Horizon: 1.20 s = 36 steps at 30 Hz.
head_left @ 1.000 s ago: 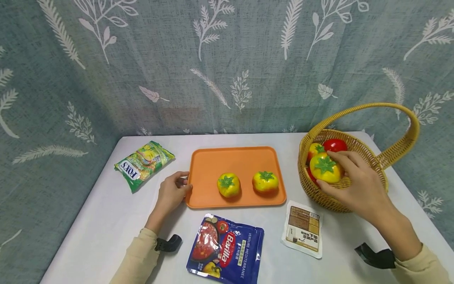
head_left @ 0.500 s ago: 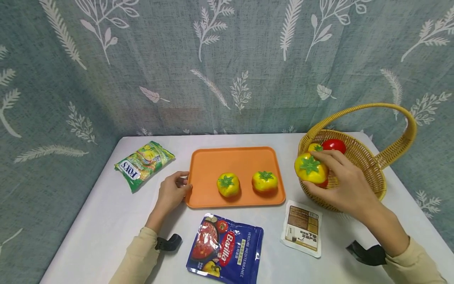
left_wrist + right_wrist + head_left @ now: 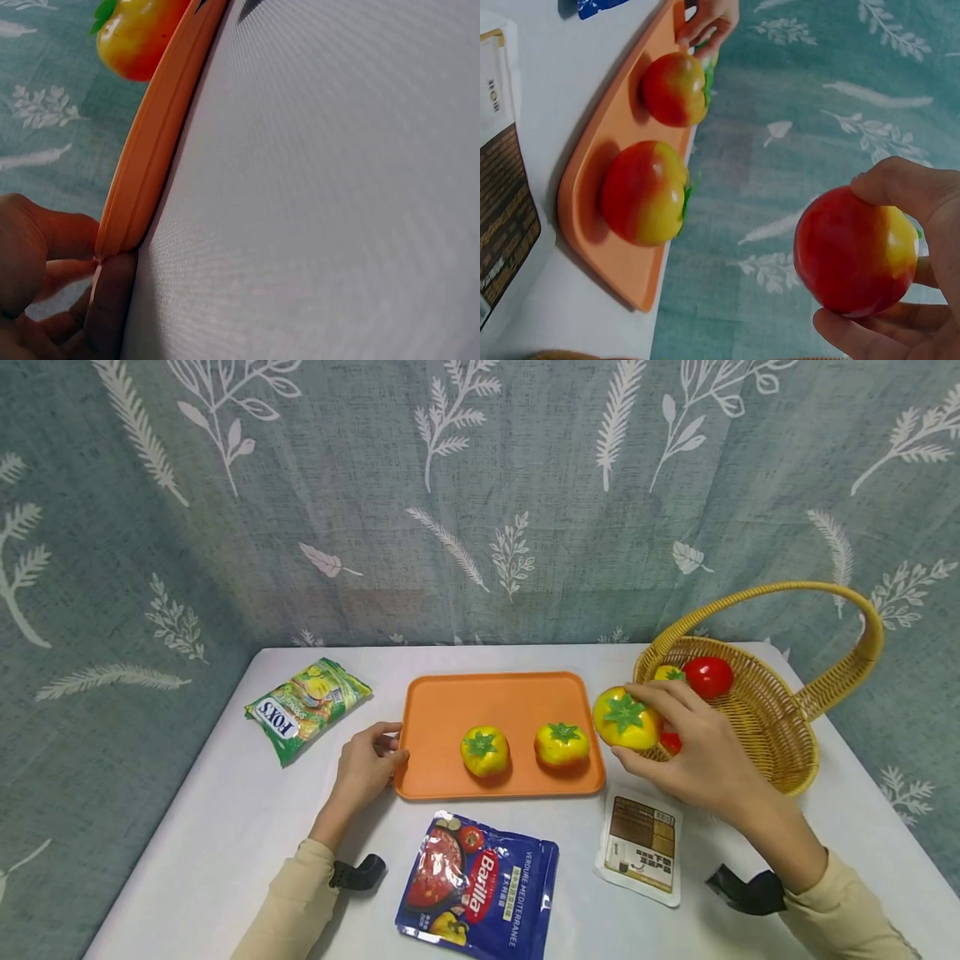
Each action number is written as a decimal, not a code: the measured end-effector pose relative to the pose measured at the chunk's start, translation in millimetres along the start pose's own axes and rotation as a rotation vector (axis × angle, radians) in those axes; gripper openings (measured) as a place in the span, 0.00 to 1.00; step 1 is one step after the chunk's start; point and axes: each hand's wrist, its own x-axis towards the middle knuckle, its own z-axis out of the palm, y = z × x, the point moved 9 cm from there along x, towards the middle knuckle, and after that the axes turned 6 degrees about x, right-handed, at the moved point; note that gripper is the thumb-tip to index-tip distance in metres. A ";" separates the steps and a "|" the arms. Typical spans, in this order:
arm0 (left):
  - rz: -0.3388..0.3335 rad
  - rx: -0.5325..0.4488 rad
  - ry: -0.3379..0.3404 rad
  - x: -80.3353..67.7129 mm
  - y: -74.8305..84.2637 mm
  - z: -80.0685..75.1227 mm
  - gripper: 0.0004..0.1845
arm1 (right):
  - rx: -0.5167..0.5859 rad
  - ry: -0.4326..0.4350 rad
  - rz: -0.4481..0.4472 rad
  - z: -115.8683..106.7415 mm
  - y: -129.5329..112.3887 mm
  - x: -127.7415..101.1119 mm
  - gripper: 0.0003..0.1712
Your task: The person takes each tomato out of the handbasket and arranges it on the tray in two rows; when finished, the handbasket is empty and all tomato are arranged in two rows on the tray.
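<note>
My right hand [image 3: 697, 752] pinches a red-and-yellow fruit [image 3: 625, 722] between thumb and fingers, raised between the orange tray [image 3: 457, 702] and the wicker basket [image 3: 772, 731]. My curled left hand [image 3: 365, 767] pinches the tray's left edge; two similar fruits [image 3: 485, 753] sit on it.

Head view: your right hand [image 3: 697, 752] partly covers the nearer red item [image 3: 671, 742] in the basket [image 3: 772, 727]; the lower edge crops the blue pouch [image 3: 480, 885]. Left wrist view: your left hand [image 3: 26, 255] is truncated.
</note>
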 end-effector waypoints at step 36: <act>0.028 0.016 0.010 0.4 0.7 -1.2 0.22 | 0.216 -0.091 -0.047 58.0 -38.0 37.1 0.39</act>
